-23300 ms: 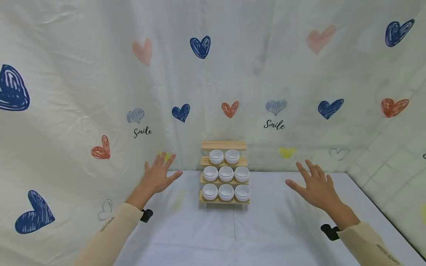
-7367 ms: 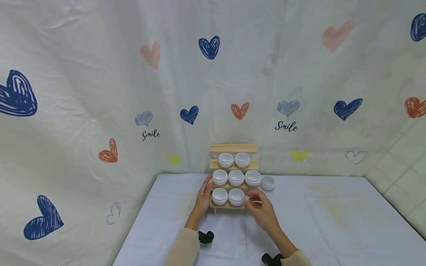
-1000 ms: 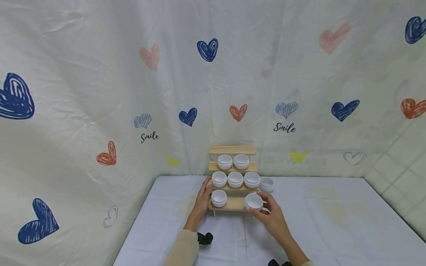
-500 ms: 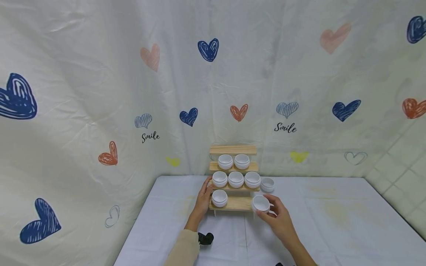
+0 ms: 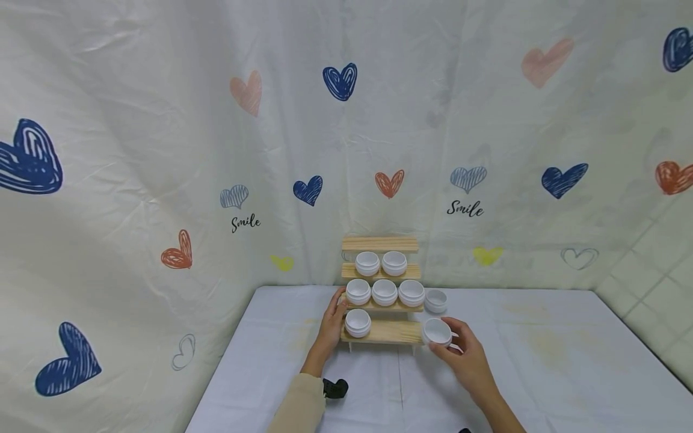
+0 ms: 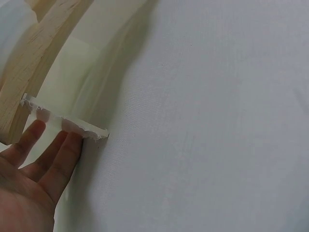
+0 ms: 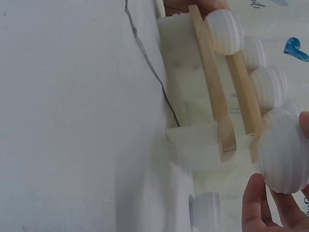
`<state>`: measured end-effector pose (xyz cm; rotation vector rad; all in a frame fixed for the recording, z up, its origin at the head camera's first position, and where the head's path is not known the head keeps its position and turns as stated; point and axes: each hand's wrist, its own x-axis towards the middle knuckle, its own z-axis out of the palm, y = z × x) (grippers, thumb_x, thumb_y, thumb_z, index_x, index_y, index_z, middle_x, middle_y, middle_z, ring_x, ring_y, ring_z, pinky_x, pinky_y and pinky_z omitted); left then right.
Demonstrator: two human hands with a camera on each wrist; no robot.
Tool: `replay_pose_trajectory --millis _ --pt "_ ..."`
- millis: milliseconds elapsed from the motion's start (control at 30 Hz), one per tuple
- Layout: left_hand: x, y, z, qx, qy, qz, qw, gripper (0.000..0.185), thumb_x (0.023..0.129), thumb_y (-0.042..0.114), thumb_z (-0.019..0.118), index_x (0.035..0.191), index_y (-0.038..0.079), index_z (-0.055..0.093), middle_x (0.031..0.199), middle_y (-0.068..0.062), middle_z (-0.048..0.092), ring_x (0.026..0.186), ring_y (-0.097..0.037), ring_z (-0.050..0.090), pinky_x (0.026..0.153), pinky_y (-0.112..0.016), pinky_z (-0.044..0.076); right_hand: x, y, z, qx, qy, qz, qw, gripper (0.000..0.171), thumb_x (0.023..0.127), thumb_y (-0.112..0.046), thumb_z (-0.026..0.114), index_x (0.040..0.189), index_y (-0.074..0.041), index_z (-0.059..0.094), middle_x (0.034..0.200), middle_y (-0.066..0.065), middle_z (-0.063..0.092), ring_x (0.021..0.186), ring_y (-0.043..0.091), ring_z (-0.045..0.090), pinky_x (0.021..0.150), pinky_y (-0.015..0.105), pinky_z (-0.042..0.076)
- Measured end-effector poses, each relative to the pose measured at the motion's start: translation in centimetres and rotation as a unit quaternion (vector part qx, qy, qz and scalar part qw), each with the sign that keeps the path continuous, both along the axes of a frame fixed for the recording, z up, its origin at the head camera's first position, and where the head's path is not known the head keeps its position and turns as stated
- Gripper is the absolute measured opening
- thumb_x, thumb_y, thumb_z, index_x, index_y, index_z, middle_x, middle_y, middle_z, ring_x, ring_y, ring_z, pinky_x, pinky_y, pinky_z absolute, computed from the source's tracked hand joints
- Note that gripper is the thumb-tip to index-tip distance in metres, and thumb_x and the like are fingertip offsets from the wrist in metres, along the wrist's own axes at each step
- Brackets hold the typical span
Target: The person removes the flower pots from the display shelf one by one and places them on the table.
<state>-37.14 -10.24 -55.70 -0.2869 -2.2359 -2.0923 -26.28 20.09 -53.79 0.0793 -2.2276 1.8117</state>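
Head view: a heart-printed sheet [image 5: 162, 150] backs a white-covered table [image 5: 541, 361], with a tiered wooden rack [image 5: 381, 331] against the backdrop. The right hand [image 5: 467, 359] pinches a small white jar [image 5: 436, 331], now clear of the bottom shelf's right end; a second ago it was still over that shelf. One bottom-shelf jar [image 5: 357, 322] remains; another loose jar [image 5: 435, 300] stands just beside the rack. The left hand [image 5: 331, 328] braces the rack's left side.

Left wrist view: its fingers [image 6: 63, 162] lie straight, touching the rack foot [image 6: 65, 123].

Right wrist view: fingertips [image 7: 255, 203] curl round the held jar [image 7: 285, 154].
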Motion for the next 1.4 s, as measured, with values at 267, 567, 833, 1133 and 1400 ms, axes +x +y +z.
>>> replay_pose_trajectory --millis 267,567,833,1133,1400 --pt "-0.9 0.0 -1.4 -0.023 0.002 0.011 0.9997 0.047 0.110 0.045 0.041 0.155 0.032 0.041 0.156 -0.005 0.049 0.136 -0.026 0.047 0.119 -0.054 0.030 -0.1 1.1 -0.1 0.010 0.003 -0.011 1.000 0.065 0.085 -0.013 0.085 0.141 -0.007 0.053 0.130 0.001 0.061 0.101 -0.002 0.062 0.080 0.017 0.055" --pt "-1.0 0.0 -1.3 -0.005 -0.003 0.004 1.0000 0.049 0.111 0.036 0.041 0.158 0.024 0.038 0.158 -0.008 0.046 0.144 -0.032 0.041 0.122 -0.060 0.024 -0.3 2.1 0.0 0.029 -0.012 -0.023 0.999 0.066 0.086 -0.016 0.084 0.142 -0.008 0.051 0.131 -0.001 0.058 0.102 -0.006 0.060 0.082 0.014 0.054" --pt "0.7 0.1 0.9 0.006 -0.004 -0.006 1.0000 0.047 0.111 0.032 0.043 0.157 0.022 0.040 0.162 -0.011 0.041 0.151 -0.037 0.033 0.125 -0.062 0.019 -0.6 3.0 -0.1 0.037 -0.022 -0.026 0.999 0.067 0.086 -0.019 0.084 0.143 -0.007 0.051 0.126 -0.011 0.060 0.101 -0.005 0.060 0.082 0.014 0.053" --pt "0.9 0.4 0.9 0.008 -0.002 0.010 0.9999 0.047 0.111 0.033 0.042 0.157 0.023 0.040 0.162 -0.011 0.041 0.150 -0.037 0.034 0.124 -0.062 0.019 -1.0 3.4 -0.2 0.056 -0.045 -0.023 0.997 0.071 0.086 -0.024 0.084 0.145 -0.007 0.048 0.136 0.004 0.058 0.103 -0.006 0.058 0.083 0.015 0.052" --pt "-0.7 0.4 -1.0 0.001 0.001 0.019 0.9998 0.049 0.111 0.034 0.042 0.158 0.020 0.038 0.162 -0.009 0.041 0.151 -0.035 0.033 0.125 -0.061 0.019 -1.8 4.0 -0.3 0.071 -0.043 -0.026 0.996 0.069 0.087 -0.021 0.084 0.144 -0.006 0.049 0.139 0.013 0.057 0.101 -0.006 0.058 0.082 0.015 0.053"
